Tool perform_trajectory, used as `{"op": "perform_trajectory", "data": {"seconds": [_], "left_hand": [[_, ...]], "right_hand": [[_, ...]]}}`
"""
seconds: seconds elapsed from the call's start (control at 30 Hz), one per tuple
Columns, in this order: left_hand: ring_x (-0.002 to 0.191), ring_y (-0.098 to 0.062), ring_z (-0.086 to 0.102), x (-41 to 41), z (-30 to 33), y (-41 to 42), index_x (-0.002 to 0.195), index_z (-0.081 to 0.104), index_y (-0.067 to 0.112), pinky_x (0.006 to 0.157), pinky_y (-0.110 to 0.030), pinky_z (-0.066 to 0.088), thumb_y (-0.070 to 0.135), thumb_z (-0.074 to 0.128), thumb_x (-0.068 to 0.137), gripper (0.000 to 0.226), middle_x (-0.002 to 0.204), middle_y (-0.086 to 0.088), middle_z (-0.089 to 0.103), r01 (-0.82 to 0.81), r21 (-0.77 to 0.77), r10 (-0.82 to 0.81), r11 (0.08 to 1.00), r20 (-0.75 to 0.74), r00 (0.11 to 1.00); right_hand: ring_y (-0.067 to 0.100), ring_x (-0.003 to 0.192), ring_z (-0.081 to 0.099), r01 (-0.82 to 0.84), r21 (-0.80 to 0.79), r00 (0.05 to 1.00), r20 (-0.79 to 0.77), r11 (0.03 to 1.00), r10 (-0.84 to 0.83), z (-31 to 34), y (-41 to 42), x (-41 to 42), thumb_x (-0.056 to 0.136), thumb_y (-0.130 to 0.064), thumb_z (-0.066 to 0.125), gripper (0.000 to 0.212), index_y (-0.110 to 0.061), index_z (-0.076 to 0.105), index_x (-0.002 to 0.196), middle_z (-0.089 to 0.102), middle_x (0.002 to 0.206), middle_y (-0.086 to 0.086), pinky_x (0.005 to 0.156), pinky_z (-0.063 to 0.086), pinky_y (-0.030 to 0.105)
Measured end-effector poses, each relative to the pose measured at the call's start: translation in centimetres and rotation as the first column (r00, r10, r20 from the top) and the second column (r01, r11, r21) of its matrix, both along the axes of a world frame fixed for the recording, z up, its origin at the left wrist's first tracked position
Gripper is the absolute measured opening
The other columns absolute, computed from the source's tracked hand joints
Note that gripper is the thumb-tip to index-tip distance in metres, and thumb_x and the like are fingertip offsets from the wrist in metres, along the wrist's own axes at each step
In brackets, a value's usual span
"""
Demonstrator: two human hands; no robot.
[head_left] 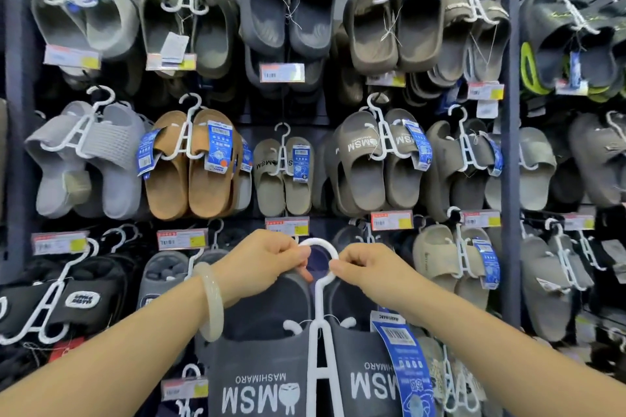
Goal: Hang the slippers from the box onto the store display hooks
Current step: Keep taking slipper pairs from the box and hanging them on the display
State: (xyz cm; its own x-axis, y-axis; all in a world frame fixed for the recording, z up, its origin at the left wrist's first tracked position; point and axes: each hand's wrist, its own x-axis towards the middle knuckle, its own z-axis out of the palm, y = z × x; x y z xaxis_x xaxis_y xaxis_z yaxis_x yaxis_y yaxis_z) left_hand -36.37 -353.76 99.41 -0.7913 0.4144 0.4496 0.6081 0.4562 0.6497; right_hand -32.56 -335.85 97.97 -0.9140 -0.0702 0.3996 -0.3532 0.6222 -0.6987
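A pair of dark grey slippers (pixel 264 379) printed "MSM MASHIMARO" hangs on a white plastic hanger (pixel 320 332) in the lower middle, with a blue tag (pixel 403 362) on its right side. My left hand (pixel 267 261) pinches the left side of the hanger's round hook loop (pixel 318 242). My right hand (pixel 362 271) pinches the loop's right end. The loop sits just below a red-and-yellow price label (pixel 287 226) at the wall. The display hook behind the loop is hidden. No box is in view.
The wall is packed with slipper pairs on white hangers: brown ones (pixel 191 162), beige ones (pixel 283 176), grey MSM ones (pixel 379 159). Black slippers (pixel 72 301) hang lower left, beige ones (pixel 450 261) right. A vertical post (pixel 509 112) divides the racks.
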Motion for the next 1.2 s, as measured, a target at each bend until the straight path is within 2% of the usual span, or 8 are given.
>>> {"op": "perform_trajectory", "data": {"seconds": [0.2,0.3,0.5,0.63,0.7,0.87,1.0,1.2], "left_hand": [[0.065,-0.006,0.05,-5.0,3.0,-0.4,0.064,0.065,0.016,0.065,-0.018,0.042,0.028,0.055,0.091,0.031,0.065,0.004,0.069,0.003,0.086,0.0,0.996,-0.038,0.999],[0.067,-0.008,0.055,-8.2,6.2,-0.9,0.068,0.068,0.015,0.07,-0.02,0.045,0.03,0.056,0.09,0.029,0.076,-0.005,0.071,0.013,0.087,-0.008,0.996,-0.06,0.998],[0.077,-0.014,0.06,-13.5,14.3,-2.7,0.073,0.073,0.011,0.082,-0.03,0.052,0.033,0.062,0.086,0.027,0.082,-0.006,0.071,-0.014,0.146,0.043,0.989,-0.198,0.979],[0.074,-0.016,0.05,-17.0,18.2,-4.7,0.091,0.071,0.001,0.068,-0.028,0.041,0.046,0.062,0.082,0.047,0.08,-0.007,0.058,-0.098,0.167,0.148,0.981,-0.32,0.936],[0.074,-0.018,0.051,-18.6,19.0,-5.7,0.097,0.067,0.002,0.065,-0.027,0.039,0.05,0.062,0.08,0.051,0.084,-0.004,0.059,-0.133,0.174,0.185,0.976,-0.33,0.926],[0.104,-0.017,0.061,-22.3,19.3,-7.2,0.125,0.05,0.02,0.097,-0.036,0.047,0.056,0.069,0.069,0.069,0.116,0.003,0.062,-0.152,0.096,0.173,0.984,-0.265,0.949],[0.115,-0.019,0.053,-24.9,20.1,-6.7,0.14,0.033,0.018,0.099,-0.033,0.043,0.051,0.07,0.072,0.084,0.131,0.001,0.051,-0.155,0.124,0.185,0.98,-0.283,0.941],[0.113,-0.016,0.051,-28.1,21.1,-5.2,0.144,0.024,0.015,0.1,-0.03,0.041,0.044,0.074,0.072,0.093,0.131,0.001,0.049,-0.076,0.179,0.129,0.981,-0.302,0.945]], "right_hand": [[0.004,0.036,0.029,0.104,0.072,0.987,-0.133,0.992,-0.093,3.8,-1.4,-4.5,0.092,-0.026,0.052,0.038,-0.017,0.04,0.057,0.033,0.051,-0.008,0.036,0.025,0.013],[0.006,0.031,0.026,0.132,0.04,0.976,-0.179,0.99,-0.123,6.8,-1.7,-7.7,0.092,-0.029,0.053,0.035,-0.014,0.043,0.061,0.03,0.039,-0.01,0.033,0.021,0.013],[0.013,0.051,0.023,0.137,0.016,0.923,-0.366,0.99,-0.122,14.5,-3.7,-14.0,0.089,-0.03,0.056,0.027,-0.014,0.05,0.068,0.027,0.052,-0.002,0.045,0.018,0.024],[0.006,0.038,0.025,0.131,-0.039,0.885,-0.445,0.991,-0.135,19.1,-4.9,-17.9,0.09,-0.026,0.057,0.023,-0.005,0.065,0.083,0.03,0.04,-0.004,0.038,0.02,0.02],[0.006,0.035,0.03,0.167,-0.063,0.87,-0.46,0.984,-0.177,20.8,-5.1,-20.0,0.091,-0.024,0.055,0.035,0.002,0.062,0.07,0.033,0.03,-0.007,0.036,0.023,0.016],[0.013,0.045,0.03,0.209,-0.169,0.856,-0.445,0.963,-0.263,23.7,-5.8,-25.3,0.09,-0.02,0.057,0.041,-0.007,0.043,0.054,0.037,0.035,-0.003,0.04,0.026,0.019],[0.013,0.047,0.043,0.216,-0.261,0.855,-0.415,0.941,-0.311,24.8,-5.7,-28.5,0.089,-0.02,0.059,0.032,-0.009,0.049,0.061,0.044,0.052,0.003,0.041,0.032,0.019],[0.014,0.053,0.037,0.229,-0.364,0.811,-0.442,0.903,-0.384,25.6,-4.5,-31.3,0.092,-0.019,0.052,0.038,-0.01,0.045,0.057,0.043,0.058,0.005,0.048,0.03,0.024]]}}
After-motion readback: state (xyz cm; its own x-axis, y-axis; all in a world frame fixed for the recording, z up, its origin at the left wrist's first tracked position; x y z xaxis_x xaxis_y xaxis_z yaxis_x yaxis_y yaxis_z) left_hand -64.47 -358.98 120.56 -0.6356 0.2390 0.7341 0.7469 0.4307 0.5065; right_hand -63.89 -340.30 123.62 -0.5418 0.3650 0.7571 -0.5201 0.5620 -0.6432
